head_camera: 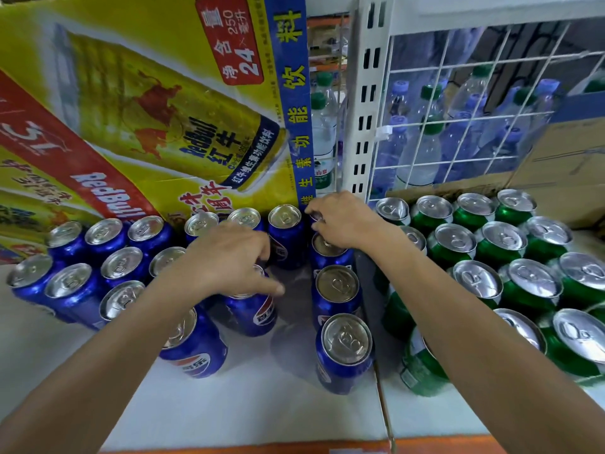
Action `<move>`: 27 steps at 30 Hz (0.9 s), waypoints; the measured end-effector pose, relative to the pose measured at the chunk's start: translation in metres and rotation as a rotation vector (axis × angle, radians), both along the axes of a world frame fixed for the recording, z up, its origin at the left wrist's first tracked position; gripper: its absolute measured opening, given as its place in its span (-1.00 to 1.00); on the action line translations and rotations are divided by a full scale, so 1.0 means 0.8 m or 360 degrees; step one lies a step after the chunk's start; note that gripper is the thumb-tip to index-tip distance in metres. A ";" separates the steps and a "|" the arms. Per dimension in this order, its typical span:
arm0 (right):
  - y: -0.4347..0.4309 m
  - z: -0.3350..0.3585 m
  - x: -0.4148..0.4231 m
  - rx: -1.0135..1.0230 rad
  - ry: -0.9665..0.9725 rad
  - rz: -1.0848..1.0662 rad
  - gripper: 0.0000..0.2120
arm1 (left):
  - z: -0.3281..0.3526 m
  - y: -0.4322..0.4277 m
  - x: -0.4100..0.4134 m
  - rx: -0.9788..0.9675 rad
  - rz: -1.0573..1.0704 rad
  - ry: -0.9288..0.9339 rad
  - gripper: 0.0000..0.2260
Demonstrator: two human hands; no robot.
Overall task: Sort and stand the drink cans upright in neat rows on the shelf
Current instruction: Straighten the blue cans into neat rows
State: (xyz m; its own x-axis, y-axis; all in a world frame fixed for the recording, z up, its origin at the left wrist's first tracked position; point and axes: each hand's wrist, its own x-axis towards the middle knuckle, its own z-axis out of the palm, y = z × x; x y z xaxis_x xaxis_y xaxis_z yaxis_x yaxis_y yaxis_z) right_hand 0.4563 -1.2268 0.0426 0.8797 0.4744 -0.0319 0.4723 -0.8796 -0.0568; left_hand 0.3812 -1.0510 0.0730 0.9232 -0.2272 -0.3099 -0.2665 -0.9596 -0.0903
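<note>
Silver-topped blue cans (pixel 346 342) are stood upright on the white shelf (pixel 262 404) in front of the Red Bull carton (pixel 147 109); green cans (pixel 501 244) are rowed right of the carton. One blue can's top is gripped by the left hand (pixel 229 257); another, mostly hidden, is held under the curled fingers of the right hand (pixel 340 221)

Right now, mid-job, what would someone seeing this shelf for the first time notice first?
The big yellow Red Bull carton fills the upper left, behind the upright blue cans. Both hands are among those: the left hand grips one mid-shelf, the right hand one at the back. Green cans stand in rows on the right, with bottled water behind them.
</note>
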 end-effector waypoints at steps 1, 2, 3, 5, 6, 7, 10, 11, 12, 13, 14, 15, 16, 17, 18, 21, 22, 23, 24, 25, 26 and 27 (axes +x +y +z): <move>0.001 0.000 0.000 -0.0017 -0.0011 0.0002 -0.66 | 0.001 -0.005 0.011 -0.0081 -0.0004 -0.0121 -0.53; 0.001 -0.001 0.001 -0.0036 -0.0033 0.0005 -0.68 | -0.001 -0.010 0.025 -0.0144 -0.0026 -0.0239 -0.54; 0.001 -0.001 0.001 -0.0060 -0.0053 0.0013 -0.69 | -0.005 -0.015 0.040 -0.0159 -0.0070 -0.0306 -0.53; 0.001 -0.001 0.000 -0.0056 -0.0044 0.0006 -0.70 | -0.015 -0.020 0.067 -0.0106 -0.0140 -0.0245 -0.43; 0.001 -0.001 -0.001 -0.0048 -0.0018 -0.0002 -0.70 | -0.020 -0.020 0.076 -0.0094 -0.0141 -0.0189 -0.39; 0.001 0.000 -0.002 -0.0049 -0.0008 -0.0002 -0.68 | -0.025 -0.018 0.083 -0.0089 -0.0131 -0.0163 -0.38; -0.001 0.003 -0.005 -0.0054 -0.0001 -0.0003 -0.66 | -0.034 -0.019 0.088 -0.0043 -0.0097 -0.0286 -0.51; -0.001 0.004 -0.005 -0.0044 0.0002 -0.0007 -0.66 | -0.035 -0.022 0.085 -0.0030 -0.0052 -0.0345 -0.56; -0.001 0.005 -0.006 -0.0038 0.0001 -0.0011 -0.66 | -0.037 -0.026 0.082 -0.0013 -0.0002 -0.0398 -0.59; 0.000 0.006 -0.007 -0.0038 -0.0001 -0.0011 -0.66 | -0.038 -0.029 0.080 0.0013 0.0033 -0.0450 -0.60; 0.000 0.006 -0.007 -0.0039 -0.0001 -0.0012 -0.66 | -0.040 -0.032 0.080 0.0052 0.0048 -0.0503 -0.61; 0.000 0.007 -0.007 -0.0037 0.0003 -0.0016 -0.66 | -0.042 -0.035 0.080 0.0088 0.0046 -0.0550 -0.60; 0.000 0.006 -0.007 -0.0032 0.0014 -0.0019 -0.66 | -0.044 -0.036 0.081 0.0107 0.0034 -0.0571 -0.57; 0.000 0.006 -0.007 -0.0028 0.0018 -0.0016 -0.65 | -0.045 -0.036 0.081 0.0108 0.0016 -0.0545 -0.53; 0.001 0.005 -0.006 -0.0023 0.0017 -0.0011 -0.65 | -0.043 -0.034 0.083 0.0088 0.0001 -0.0482 -0.50; -0.001 0.004 -0.004 -0.0005 -0.0001 -0.0005 -0.65 | -0.040 -0.026 0.084 -0.0004 -0.0037 -0.0347 -0.44; -0.001 0.004 -0.004 -0.0007 -0.0010 -0.0004 -0.65 | -0.042 -0.023 0.085 -0.0031 -0.0065 -0.0345 -0.37; 0.000 0.003 -0.003 -0.0012 -0.0017 -0.0003 -0.66 | -0.043 -0.020 0.085 -0.0045 -0.0097 -0.0357 -0.31; 0.000 0.001 -0.002 -0.0010 -0.0017 -0.0005 -0.66 | -0.045 -0.019 0.086 -0.0042 -0.0120 -0.0383 -0.29; 0.001 0.000 -0.001 0.0001 -0.0013 -0.0012 -0.67 | -0.047 -0.018 0.087 -0.0032 -0.0132 -0.0412 -0.30; 0.001 -0.001 0.000 0.0008 -0.0006 -0.0019 -0.66 | -0.050 -0.018 0.088 -0.0026 -0.0133 -0.0433 -0.32; 0.001 -0.002 0.001 0.0010 -0.0008 -0.0019 -0.66 | -0.053 -0.017 0.087 -0.0031 -0.0127 -0.0450 -0.34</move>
State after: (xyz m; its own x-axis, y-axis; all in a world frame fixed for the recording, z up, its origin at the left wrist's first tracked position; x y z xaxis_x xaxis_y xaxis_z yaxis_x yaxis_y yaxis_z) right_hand 0.4567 -1.2261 0.0411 0.8855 0.4640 -0.0248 0.4620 -0.8849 -0.0599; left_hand 0.4509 -1.0649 0.0304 0.9513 -0.3061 -0.0375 -0.3081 -0.9389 -0.1534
